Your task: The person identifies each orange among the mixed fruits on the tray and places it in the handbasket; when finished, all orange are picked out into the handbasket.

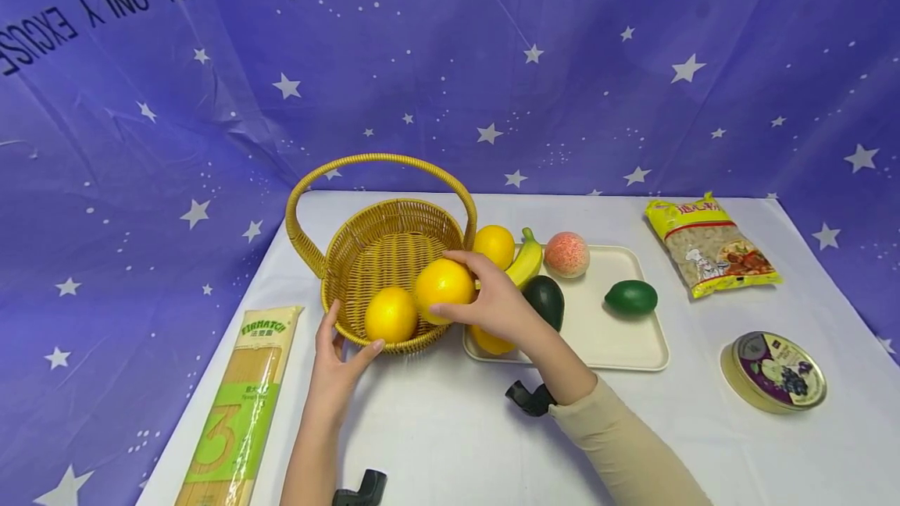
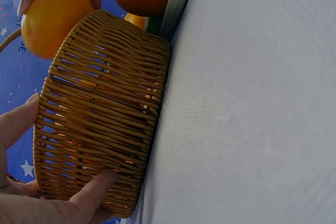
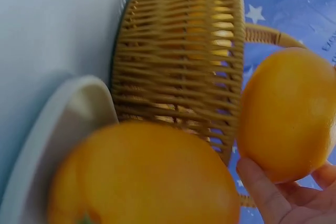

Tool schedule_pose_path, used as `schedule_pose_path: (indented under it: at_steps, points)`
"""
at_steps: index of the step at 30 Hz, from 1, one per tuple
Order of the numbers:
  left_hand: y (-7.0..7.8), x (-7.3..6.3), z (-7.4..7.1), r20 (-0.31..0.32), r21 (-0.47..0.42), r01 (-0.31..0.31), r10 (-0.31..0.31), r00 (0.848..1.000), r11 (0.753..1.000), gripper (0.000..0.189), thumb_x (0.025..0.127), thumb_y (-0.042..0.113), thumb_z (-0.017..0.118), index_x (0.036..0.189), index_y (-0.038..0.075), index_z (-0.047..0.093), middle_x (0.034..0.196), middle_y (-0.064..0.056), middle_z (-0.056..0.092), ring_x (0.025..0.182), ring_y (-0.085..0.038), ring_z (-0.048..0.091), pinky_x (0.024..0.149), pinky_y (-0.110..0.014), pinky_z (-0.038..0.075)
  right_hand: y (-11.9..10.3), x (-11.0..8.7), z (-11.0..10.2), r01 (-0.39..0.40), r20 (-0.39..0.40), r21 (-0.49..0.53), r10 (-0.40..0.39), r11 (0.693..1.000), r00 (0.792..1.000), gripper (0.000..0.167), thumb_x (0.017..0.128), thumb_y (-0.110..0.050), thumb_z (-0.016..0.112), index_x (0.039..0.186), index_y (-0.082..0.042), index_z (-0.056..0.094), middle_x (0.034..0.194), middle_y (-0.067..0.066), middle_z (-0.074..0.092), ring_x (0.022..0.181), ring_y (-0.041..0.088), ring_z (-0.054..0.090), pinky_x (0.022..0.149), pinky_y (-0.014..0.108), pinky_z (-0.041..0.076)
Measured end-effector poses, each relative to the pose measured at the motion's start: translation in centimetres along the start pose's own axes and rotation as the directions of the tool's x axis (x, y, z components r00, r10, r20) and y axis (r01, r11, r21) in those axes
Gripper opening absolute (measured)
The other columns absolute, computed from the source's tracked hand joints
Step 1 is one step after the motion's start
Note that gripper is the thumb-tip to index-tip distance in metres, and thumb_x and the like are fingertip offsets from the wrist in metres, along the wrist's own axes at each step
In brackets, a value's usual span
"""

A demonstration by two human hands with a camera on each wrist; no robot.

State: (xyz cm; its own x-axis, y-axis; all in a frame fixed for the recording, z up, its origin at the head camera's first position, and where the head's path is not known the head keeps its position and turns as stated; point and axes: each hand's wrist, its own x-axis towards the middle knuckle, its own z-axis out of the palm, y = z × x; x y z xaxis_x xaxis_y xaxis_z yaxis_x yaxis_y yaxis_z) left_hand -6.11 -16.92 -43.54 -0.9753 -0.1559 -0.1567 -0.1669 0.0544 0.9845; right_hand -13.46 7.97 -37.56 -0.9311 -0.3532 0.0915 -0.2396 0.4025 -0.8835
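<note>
A wicker basket (image 1: 394,248) with a tall arched handle stands on the white table. One orange (image 1: 391,315) lies inside it near the front. My left hand (image 1: 333,369) grips the basket's front-left rim, and in the left wrist view its fingers (image 2: 100,187) rest on the woven side. With my right hand (image 1: 502,299) I hold a second orange (image 1: 444,287) by thumb and fingertips. That orange is over the basket's right rim; the right wrist view shows this orange (image 3: 289,114) beside the rim, above the tray's fruit.
Right of the basket, a cream tray (image 1: 598,342) bears a banana (image 1: 527,260), a peach (image 1: 566,254), an avocado (image 1: 544,301), a green lime-like fruit (image 1: 630,298) and orange-coloured fruit (image 1: 494,244). Spaghetti (image 1: 235,404) lies left; a yellow bag (image 1: 713,244) and tin (image 1: 773,373) lie right.
</note>
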Motion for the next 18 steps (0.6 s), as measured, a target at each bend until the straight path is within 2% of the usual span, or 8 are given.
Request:
schedule_pose_path:
  at_steps: [4,9,14,18]
  points:
    - [0.0,0.0,-0.1,0.004,0.0,0.001,-0.001,1.0,1.0,0.099,0.086,0.015,0.074,0.156,0.03,0.005,0.159,0.002,-0.01,0.146,-0.025,0.001,0.112,-0.045,0.026,0.0,0.3,0.8,0.051,-0.004,-0.047,-0.051,0.998,0.999,0.078,0.072,-0.043,0.083,0.139,-0.02,0.05,0.133,-0.003,0.05,0.111,0.017,0.053,0.092,0.041,0.049]
    - [0.0,-0.1,-0.2,0.003,0.005,-0.002,0.002,1.0,1.0,0.099,0.087,0.015,0.073,0.156,0.031,0.005,0.159,0.002,-0.01,0.146,-0.025,0.001,0.112,-0.045,0.026,-0.3,0.8,1.5,0.089,0.005,-0.161,-0.089,0.983,0.996,0.079,0.072,-0.046,0.082,0.139,-0.02,0.05,0.133,-0.002,0.05,0.11,0.016,0.053,0.091,0.038,0.048]
    - [-0.1,0.0,-0.1,0.006,0.005,-0.009,0.009,1.0,1.0,0.099,0.087,0.015,0.073,0.156,0.031,0.005,0.159,0.002,-0.009,0.146,-0.026,0.002,0.112,-0.046,0.027,-0.3,0.9,2.1,0.142,0.04,-0.32,-0.137,0.937,0.99,0.08,0.074,-0.049,0.079,0.141,-0.02,0.047,0.135,0.0,0.048,0.114,0.015,0.051,0.092,0.034,0.048]
    - [-0.2,0.0,0.0,0.008,-0.004,-0.019,0.019,1.0,1.0,0.098,0.087,0.013,0.073,0.156,0.029,0.005,0.159,0.002,-0.009,0.146,-0.025,0.003,0.111,-0.045,0.028,-0.2,0.9,2.6,0.176,0.043,-0.4,-0.173,0.899,0.984,0.079,0.075,-0.052,0.077,0.141,-0.02,0.047,0.136,0.0,0.048,0.118,0.016,0.049,0.093,0.035,0.047]
